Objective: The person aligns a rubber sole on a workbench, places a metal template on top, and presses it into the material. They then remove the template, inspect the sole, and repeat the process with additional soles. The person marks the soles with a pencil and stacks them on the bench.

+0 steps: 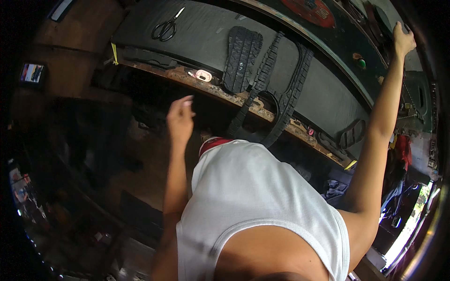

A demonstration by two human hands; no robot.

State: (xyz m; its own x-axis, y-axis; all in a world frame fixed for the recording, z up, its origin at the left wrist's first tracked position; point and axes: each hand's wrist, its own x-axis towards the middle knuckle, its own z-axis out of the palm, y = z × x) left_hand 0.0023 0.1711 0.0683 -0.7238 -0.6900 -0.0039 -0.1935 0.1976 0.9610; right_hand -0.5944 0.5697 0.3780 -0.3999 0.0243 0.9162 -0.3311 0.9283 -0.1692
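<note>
My right hand (404, 41) is raised at the far upper right, its fingers curled closed by a dark curved piece (380, 21) on the wall. Whatever it grips is too hidden to name. My left hand (181, 117) hangs in the air before the bench's front edge, fingers loosely bent and apart, with nothing plainly in it. On the dark bench top (201, 33) lies a black treaded rubber slab (242, 58). Beside it, a treaded rubber sheet with large cut-outs (296, 84) hangs over the edge. Black-handled scissors (165, 30) lie farther left.
A small pink-and-white case (203, 75) sits on the bench's worn wooden ledge (178, 75). A dark sole-shaped piece (351, 134) rests at the right end. Behind the bench rises a dark green panel with a red disc (309, 10). A lit screen (33, 73) is at far left.
</note>
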